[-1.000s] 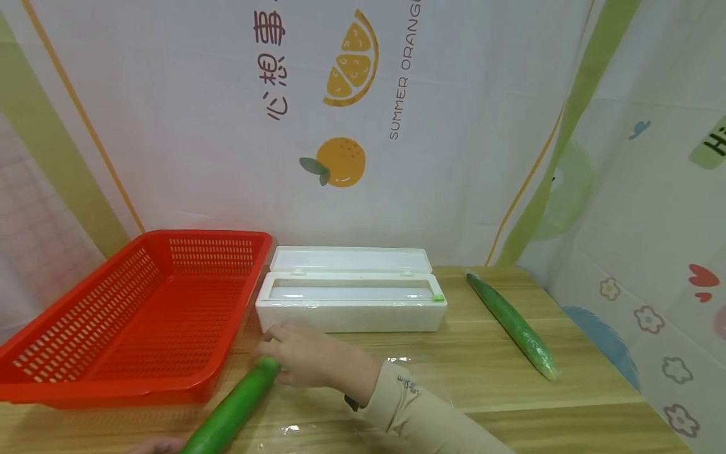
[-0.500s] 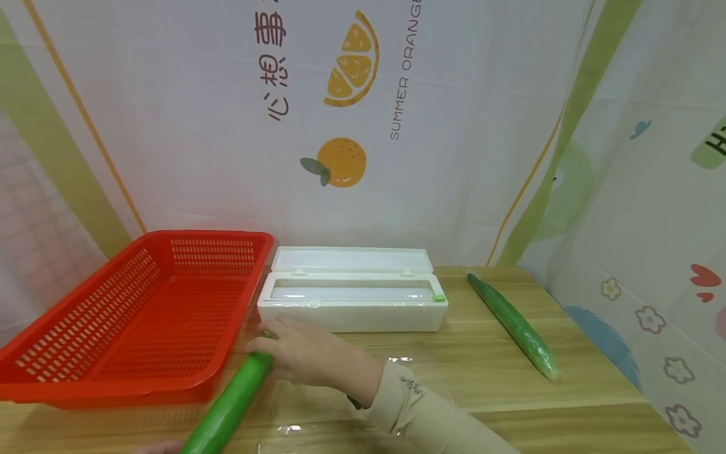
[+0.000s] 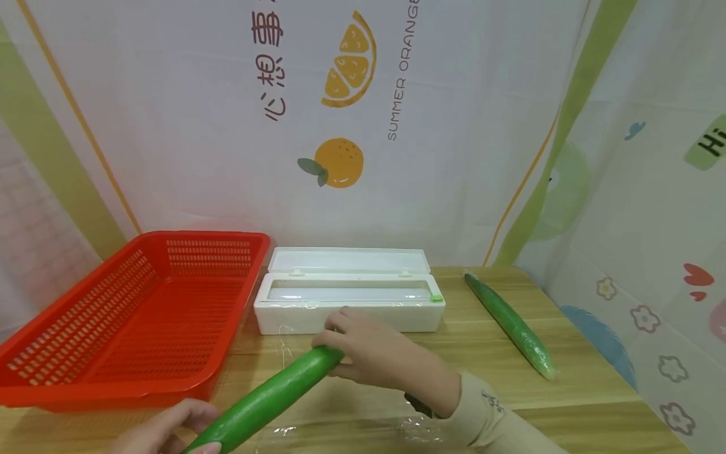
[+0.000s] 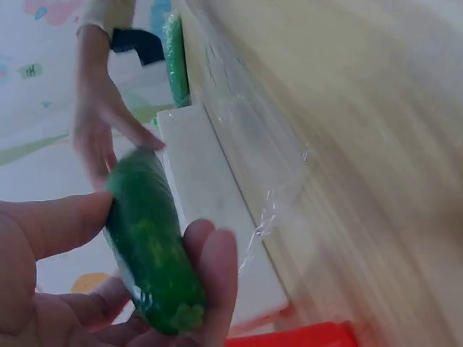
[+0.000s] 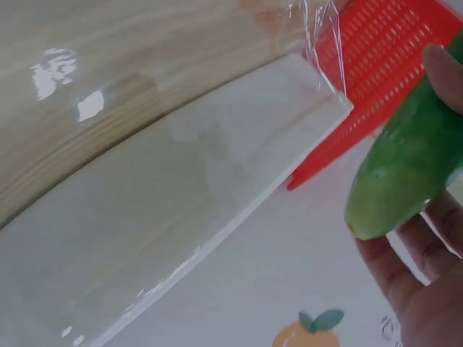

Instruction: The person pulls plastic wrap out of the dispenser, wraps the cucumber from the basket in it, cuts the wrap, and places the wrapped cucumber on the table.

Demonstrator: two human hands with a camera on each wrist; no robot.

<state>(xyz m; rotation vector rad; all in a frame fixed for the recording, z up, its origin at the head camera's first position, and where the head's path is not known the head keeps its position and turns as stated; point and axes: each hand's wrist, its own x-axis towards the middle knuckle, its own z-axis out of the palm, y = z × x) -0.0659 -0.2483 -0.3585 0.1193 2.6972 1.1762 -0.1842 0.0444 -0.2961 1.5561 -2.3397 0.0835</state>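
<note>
A green cucumber (image 3: 278,394) is held up slantwise above the table between both hands. My left hand (image 3: 164,432) grips its near end; in the left wrist view the thumb and fingers (image 4: 218,271) curl round it. At its far end my right hand (image 3: 380,353) pinches it between thumb and fingers, as the right wrist view also shows. Below lies a sheet of clear cling film (image 4: 253,137), mostly see-through, running up to a white cling film dispenser (image 3: 348,320) with its lid raised.
A red plastic basket (image 3: 227,340) stands on the left of the wooden table (image 3: 567,416). On the right lies another cucumber (image 3: 513,328), wrapped in film. A printed cloth hangs behind the table, and more printed cloth stands on the right.
The cucumber has swung to the right and flattened in angle at its far end. My right hand moved right with it, and my left hand came further into view.
</note>
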